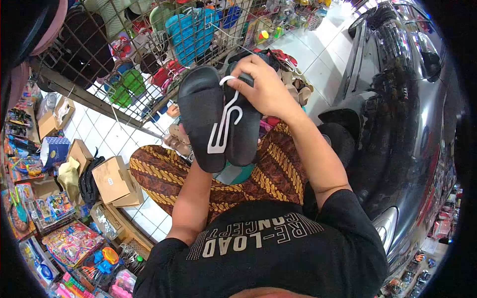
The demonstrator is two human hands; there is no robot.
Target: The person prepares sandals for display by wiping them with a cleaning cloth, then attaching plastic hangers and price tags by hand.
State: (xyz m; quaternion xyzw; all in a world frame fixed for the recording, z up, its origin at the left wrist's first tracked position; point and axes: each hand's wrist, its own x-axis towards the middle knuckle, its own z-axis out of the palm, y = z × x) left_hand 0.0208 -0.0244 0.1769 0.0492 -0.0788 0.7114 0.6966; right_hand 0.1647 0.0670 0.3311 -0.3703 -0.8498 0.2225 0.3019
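A pair of black slide sandals (201, 111) is held up over my lap, side by side, soles away from me at a slant I cannot fully judge. My left hand (183, 129) supports them from behind and below; most of its fingers are hidden by the left sandal. A white plastic shoe hanger (217, 144) lies across the front of the pair, its hooks upward. My right hand (261, 85) is closed at the top, with thumb and fingers pinching the hanger's upper loop near the right sandal's toe end.
A wire grid rack (141, 30) hung with sandals, including green ones (133, 81), stands ahead. Cardboard boxes (112, 180) and packaged toys (74, 241) lie at left. A dark car (397, 99) is close on the right. More footwear (298, 89) is beyond my hands on white tiles (318, 64).
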